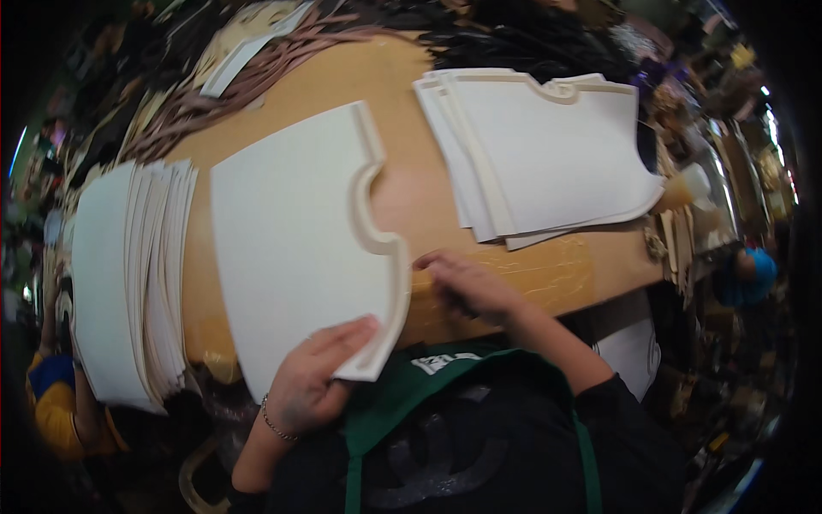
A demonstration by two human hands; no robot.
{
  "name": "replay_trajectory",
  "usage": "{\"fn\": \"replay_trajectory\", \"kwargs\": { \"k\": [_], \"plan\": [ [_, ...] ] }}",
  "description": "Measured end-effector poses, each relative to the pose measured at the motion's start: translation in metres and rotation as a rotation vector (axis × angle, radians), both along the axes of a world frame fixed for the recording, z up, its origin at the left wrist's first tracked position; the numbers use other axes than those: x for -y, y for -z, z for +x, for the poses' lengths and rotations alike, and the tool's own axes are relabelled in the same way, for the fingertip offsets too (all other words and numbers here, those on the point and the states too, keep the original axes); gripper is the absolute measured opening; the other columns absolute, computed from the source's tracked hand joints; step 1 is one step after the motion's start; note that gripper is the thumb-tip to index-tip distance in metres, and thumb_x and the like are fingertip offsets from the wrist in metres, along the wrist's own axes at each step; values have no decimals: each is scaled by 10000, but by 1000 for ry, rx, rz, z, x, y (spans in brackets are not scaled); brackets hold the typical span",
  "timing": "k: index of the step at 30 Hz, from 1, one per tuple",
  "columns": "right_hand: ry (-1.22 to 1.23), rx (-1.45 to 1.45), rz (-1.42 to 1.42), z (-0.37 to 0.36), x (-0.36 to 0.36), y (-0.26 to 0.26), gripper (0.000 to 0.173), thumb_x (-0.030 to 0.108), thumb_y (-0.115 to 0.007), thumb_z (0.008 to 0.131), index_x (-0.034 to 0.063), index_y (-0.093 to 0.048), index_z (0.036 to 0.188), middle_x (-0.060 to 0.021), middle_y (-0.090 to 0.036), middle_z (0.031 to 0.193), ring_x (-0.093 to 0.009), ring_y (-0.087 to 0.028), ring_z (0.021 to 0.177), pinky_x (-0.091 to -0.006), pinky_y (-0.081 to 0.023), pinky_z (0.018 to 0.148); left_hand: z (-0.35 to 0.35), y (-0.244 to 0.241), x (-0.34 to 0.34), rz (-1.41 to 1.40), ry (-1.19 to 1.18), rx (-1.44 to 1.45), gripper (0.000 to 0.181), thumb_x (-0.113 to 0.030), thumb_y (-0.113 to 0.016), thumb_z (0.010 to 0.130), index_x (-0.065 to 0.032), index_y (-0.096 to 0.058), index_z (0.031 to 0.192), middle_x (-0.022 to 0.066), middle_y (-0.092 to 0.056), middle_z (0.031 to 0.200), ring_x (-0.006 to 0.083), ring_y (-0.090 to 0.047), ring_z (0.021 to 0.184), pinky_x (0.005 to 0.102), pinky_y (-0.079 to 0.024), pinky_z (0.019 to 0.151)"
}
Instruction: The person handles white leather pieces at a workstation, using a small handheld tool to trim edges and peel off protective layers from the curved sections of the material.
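Note:
A large white cut panel (295, 231) with a beige folded edging along its notched right side lies before me. My left hand (321, 366) is at its lower right corner, fingers on top and thumb below the near edge, gripping it. Just right of the panel's edged side is my right hand (472, 289), its fingers partly curled and the palm side hidden; whether it holds anything small cannot be seen. Similar white panels (539, 154) with beige edging lie in a loose pile at the right back.
The brown worktable (327, 83) carries a thick stack of white panels (109, 276) at the left. Mauve and beige strips (225, 109) and black material (514, 38) lie along the far side. Another person (70, 405) in yellow and blue is at the far left.

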State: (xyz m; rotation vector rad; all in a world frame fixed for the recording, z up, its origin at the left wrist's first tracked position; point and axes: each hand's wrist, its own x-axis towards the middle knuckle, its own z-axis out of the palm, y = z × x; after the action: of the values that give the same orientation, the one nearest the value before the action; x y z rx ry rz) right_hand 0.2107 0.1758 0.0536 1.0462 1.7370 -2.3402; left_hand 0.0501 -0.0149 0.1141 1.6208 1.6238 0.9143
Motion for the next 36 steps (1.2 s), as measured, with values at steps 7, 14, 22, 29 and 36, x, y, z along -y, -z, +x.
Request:
{"fn": "replay_trajectory", "kwargs": {
  "k": [7, 14, 22, 29, 36],
  "plan": [
    [235, 14, -50, 15, -32, 20, 355, 289, -398, 885, 30, -459, 1121, 2, -461, 640, -56, -412, 438, -182, -306, 364, -11, -19, -13, -57, 363, 390, 478, -28, -401, 782, 48, -337, 1250, 211, -299, 1313, 321, -261, 1243, 364, -204, 1026],
    [254, 146, 19, -12, -55, 13, 321, 226, -364, 895, 1, -453, 1104, -11, -458, 605, -66, -384, 388, -181, -308, 364, -23, -5, -35, -100, 475, 479, 516, -18, -416, 781, 37, -291, 1278, 199, -282, 1328, 313, -243, 1253, 363, -201, 1029],
    [257, 172, -66, -19, -68, 19, 283, 218, -367, 892, 13, -482, 1050, -1, -437, 568, -63, -356, 372, -180, -296, 351, -28, 0, -44, -137, 550, 504, 561, 3, -441, 745, 23, -288, 1285, 196, -274, 1332, 318, -236, 1255, 368, -206, 1027],
    [256, 185, -94, -29, -66, 17, 263, 219, -364, 894, 15, -495, 994, 3, -423, 549, -66, -338, 357, -183, -291, 345, -30, 4, -39, -93, 509, 599, 549, 19, -439, 734, 31, -318, 1270, 202, -278, 1330, 317, -235, 1257, 372, -207, 1023],
    [256, 158, -82, -31, -72, 20, 252, 218, -361, 893, 13, -489, 963, 0, -416, 539, -69, -333, 348, -188, -287, 341, -30, 4, -38, -102, 500, 607, 534, 13, -434, 744, 32, -323, 1267, 201, -281, 1329, 322, -240, 1255, 373, -207, 1022]
  ]
}}
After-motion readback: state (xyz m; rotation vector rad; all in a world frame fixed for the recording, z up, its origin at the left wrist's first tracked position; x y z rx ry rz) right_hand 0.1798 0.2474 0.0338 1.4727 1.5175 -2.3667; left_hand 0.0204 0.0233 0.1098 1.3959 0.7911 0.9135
